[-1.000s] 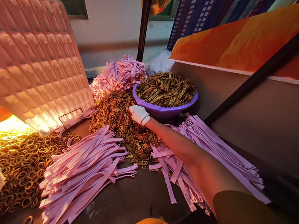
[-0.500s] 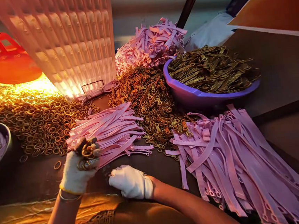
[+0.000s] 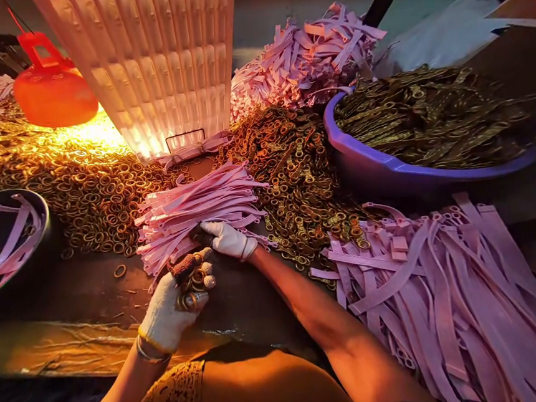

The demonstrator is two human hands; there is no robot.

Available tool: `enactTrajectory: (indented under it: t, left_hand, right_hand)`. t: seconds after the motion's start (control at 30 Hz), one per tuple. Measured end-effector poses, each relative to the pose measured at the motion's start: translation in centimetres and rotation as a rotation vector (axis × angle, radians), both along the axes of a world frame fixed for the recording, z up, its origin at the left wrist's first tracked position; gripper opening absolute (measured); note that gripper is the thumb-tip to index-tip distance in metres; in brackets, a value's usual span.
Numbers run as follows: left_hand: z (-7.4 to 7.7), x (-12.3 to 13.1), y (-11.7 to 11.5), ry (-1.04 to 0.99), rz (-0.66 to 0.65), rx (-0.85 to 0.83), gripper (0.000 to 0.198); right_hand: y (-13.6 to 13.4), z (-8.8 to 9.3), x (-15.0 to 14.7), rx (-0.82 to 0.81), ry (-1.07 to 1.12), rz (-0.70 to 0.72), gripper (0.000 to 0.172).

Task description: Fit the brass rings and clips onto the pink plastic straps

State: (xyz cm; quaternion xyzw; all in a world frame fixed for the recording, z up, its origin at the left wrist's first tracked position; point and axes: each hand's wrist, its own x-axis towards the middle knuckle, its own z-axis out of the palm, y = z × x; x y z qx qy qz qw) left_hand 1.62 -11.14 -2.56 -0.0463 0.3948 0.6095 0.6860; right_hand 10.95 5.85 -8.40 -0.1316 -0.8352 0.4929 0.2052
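My left hand (image 3: 176,303), in a white glove, is closed around a handful of brass rings (image 3: 192,287) near the table's front edge. My right hand (image 3: 227,238), also gloved, reaches over to the near end of a bundle of pink straps (image 3: 198,207) and pinches at it, fingers curled; what it grips is hidden. The two hands almost touch. Behind the bundle lies a heap of brass buckles (image 3: 294,174).
A purple basin (image 3: 387,168) full of dark metal strips stands at the right. More pink straps (image 3: 444,285) spread across the right front. Loose brass rings (image 3: 83,186) cover the left, beside a dark bowl (image 3: 38,205), a ribbed white panel (image 3: 157,60) and an orange lamp (image 3: 55,94).
My right hand drew back from the purple basin to the table front, then moved up to the pink strap bundle. My left hand came into view holding rings. The view shifted left.
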Motion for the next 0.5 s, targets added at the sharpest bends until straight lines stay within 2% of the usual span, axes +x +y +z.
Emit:
enactTrajectory:
  t: [0.1,0.2,0.27,0.37,0.43,0.5]
  left_hand:
    - [-0.3,0.5,-0.5,0.074,-0.02,0.012,0.034]
    - [-0.7,1.1,-0.7,0.132,-0.052,0.029,0.041]
    - [-1.0,1.7,-0.5,0.146,-0.062,0.027,0.039]
    - [-1.3,2.6,0.0,0.128,-0.144,0.004,0.031]
    - [-1.7,3.2,0.2,0.128,-0.229,-0.014,0.029]
    - [-2.0,3.7,0.4,0.163,-0.307,-0.033,0.027]
  right_hand:
    - [-2.3,0.5,1.9,-0.314,0.143,-0.102,0.022]
    - [-5.2,0.9,4.6,-0.395,0.22,-0.181,0.027]
    - [-6.9,1.0,6.6,-0.288,0.188,-0.286,0.035]
    - [-8.2,1.0,9.3,0.099,0.061,-0.483,0.049]
    - [-8.5,1.2,10.7,0.364,-0.037,-0.492,0.056]
    - [-8.6,1.7,11.6,0.522,-0.119,-0.399,0.054]
